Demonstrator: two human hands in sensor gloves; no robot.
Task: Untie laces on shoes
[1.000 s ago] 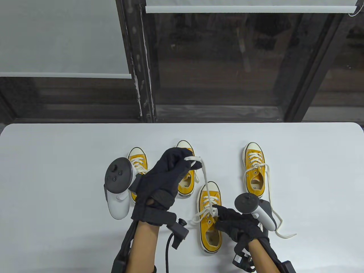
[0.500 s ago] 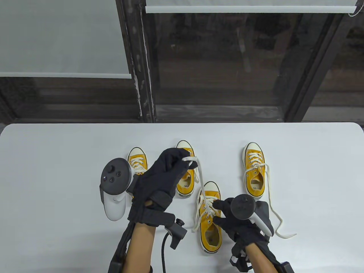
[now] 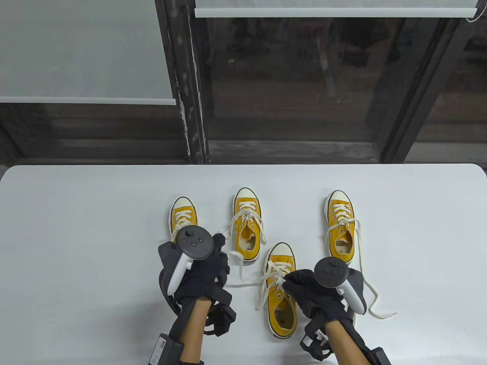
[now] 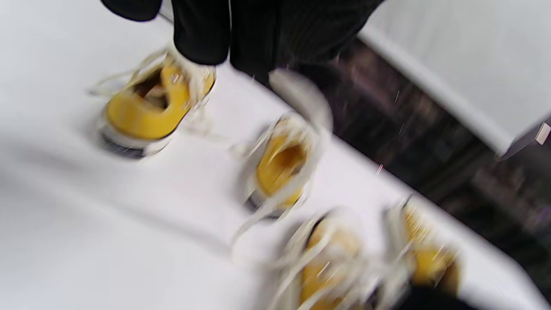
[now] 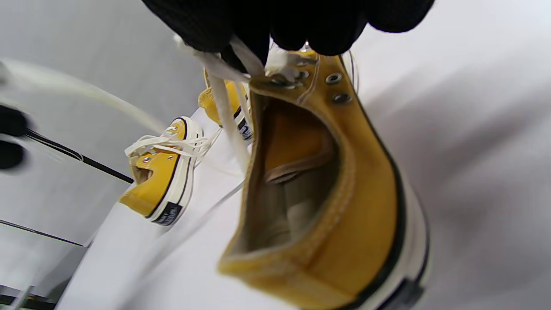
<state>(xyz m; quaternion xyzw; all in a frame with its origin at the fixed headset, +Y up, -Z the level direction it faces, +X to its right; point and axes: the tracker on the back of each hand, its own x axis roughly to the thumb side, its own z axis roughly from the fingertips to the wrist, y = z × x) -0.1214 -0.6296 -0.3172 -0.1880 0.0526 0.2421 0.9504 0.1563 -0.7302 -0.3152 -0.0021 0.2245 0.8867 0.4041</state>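
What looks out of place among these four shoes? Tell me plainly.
One shoe sits nearer the person, out of the row the other three form. The far-right shoe has its lace trailing loose across the table. Nothing looks damaged or spilled.

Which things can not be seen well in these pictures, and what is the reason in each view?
- Leftmost shoe, table view: its heel end is hidden behind the left hand and tracker.
- Nearest shoe, table view: its lace area is covered by the right hand.
- Left wrist view: motion blur, so lace states are unreadable.
- Right wrist view: the fingers hide where the laces are gripped.
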